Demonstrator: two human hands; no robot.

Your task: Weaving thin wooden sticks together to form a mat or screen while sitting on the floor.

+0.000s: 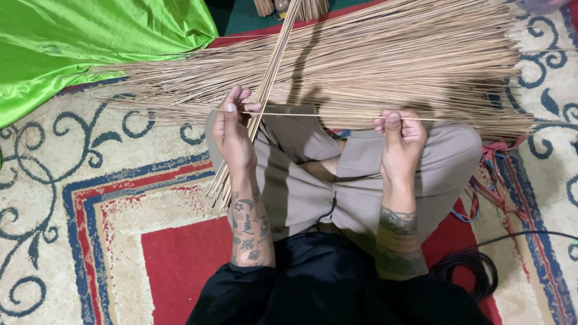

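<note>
I sit cross-legged on a patterned rug. My left hand (232, 129) grips a slim bundle of thin tan sticks (271, 66) that runs diagonally from my left knee up to the top of the view. Its fingertips also pinch one end of a single thin stick (319, 115) held level across my lap. My right hand (398, 137) pinches the other end of that single stick between thumb and fingers. Just beyond both hands lies a large pile of the same thin sticks (385, 60), spread across the rug.
A bright green shiny cloth (78, 42) covers the floor at the upper left. A coiled black cable (466, 268) lies by my right thigh, and coloured cords (490, 180) lie beside my right knee. The red, blue and cream rug (102, 229) stretches to the left.
</note>
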